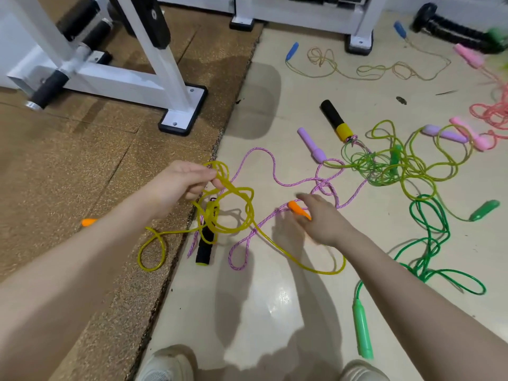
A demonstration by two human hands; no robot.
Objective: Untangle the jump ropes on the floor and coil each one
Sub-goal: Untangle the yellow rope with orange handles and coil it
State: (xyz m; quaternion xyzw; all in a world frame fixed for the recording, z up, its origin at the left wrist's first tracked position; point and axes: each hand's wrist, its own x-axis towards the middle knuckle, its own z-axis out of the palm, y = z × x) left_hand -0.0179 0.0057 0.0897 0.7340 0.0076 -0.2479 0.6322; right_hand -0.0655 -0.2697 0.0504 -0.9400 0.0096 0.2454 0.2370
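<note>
Clearly little is done yet: no rope on the floor (275, 312) lies fully coiled. Nearest, a green rope (428, 259) sprawls loose at the right. The left hand (181, 180) pinches a few gathered loops of the yellow rope (242, 215), the rest trailing across the pink braided rope (275, 171). The right hand (321, 221), blurred, reaches at an orange handle (298, 210); whether it grips I cannot tell. Farther off, a lime-green tangle (390, 163), a pink rope (492, 111) and a blue-handled rope (371, 70) remain untouched.
</note>
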